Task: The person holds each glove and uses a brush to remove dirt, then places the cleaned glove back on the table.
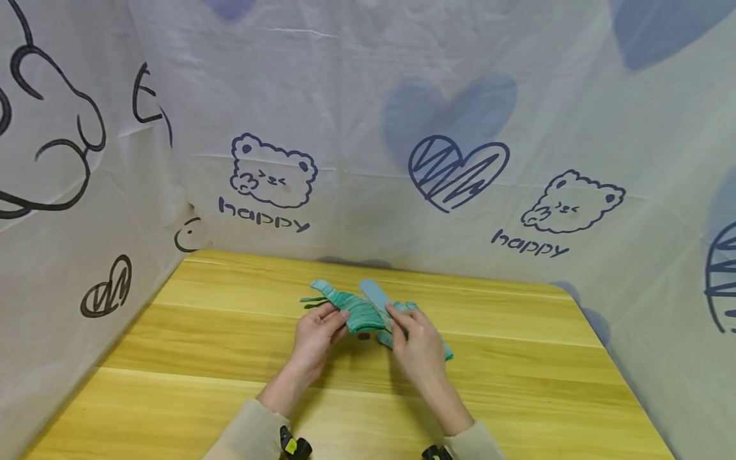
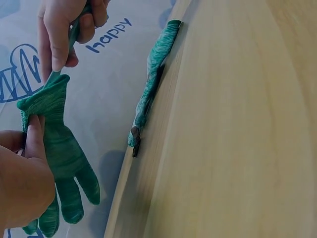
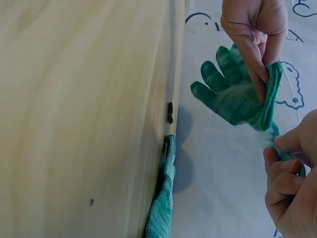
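My left hand (image 1: 315,335) pinches a green knitted glove (image 1: 361,312) by its cuff, above the table. In the left wrist view the fingers of the glove (image 2: 69,163) hang down. My right hand (image 1: 418,345) grips a flat, light blue stick (image 1: 375,294) with a rounded end, whose exact kind I cannot tell. That stick (image 2: 52,79) meets the cuff in the left wrist view; whether it goes inside is unclear. A second green glove (image 2: 154,64) lies on the tabletop, partly behind my right hand in the head view.
The yellow wood-grain table (image 1: 230,364) ends at a white cloth (image 1: 356,121) printed with hearts and bears, which also stands at the left and right. A small dark item (image 3: 170,113) is on the tabletop near the second glove.
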The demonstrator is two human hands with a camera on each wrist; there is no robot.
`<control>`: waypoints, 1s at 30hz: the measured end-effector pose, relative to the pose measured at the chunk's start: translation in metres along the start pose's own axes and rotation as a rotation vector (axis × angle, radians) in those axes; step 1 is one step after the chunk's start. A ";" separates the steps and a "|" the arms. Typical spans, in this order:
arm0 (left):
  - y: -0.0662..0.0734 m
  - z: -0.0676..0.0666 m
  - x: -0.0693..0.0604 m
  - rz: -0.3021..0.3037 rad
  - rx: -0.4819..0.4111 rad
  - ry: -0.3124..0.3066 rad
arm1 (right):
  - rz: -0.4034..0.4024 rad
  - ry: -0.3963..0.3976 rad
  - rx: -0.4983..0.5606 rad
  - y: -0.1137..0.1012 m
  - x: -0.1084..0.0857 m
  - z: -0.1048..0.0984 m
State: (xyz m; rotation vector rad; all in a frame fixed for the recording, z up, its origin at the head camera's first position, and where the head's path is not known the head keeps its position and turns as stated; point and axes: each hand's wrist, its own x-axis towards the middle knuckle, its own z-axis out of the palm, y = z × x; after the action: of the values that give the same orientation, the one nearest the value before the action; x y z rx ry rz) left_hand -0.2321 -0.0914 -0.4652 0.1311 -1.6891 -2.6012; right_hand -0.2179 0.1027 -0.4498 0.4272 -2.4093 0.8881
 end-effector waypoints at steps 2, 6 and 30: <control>0.000 0.000 0.000 -0.002 -0.003 -0.001 | 0.009 0.004 -0.008 0.002 0.000 -0.001; 0.003 -0.001 -0.001 -0.010 -0.004 0.000 | 0.025 0.007 -0.025 0.006 0.001 -0.001; 0.002 -0.002 0.000 -0.014 -0.001 0.016 | -0.075 0.004 0.076 -0.005 -0.002 0.001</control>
State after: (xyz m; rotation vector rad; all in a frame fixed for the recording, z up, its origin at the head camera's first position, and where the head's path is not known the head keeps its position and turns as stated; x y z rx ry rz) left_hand -0.2317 -0.0942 -0.4637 0.1646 -1.6873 -2.6040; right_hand -0.2141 0.0982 -0.4490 0.5396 -2.3456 0.9482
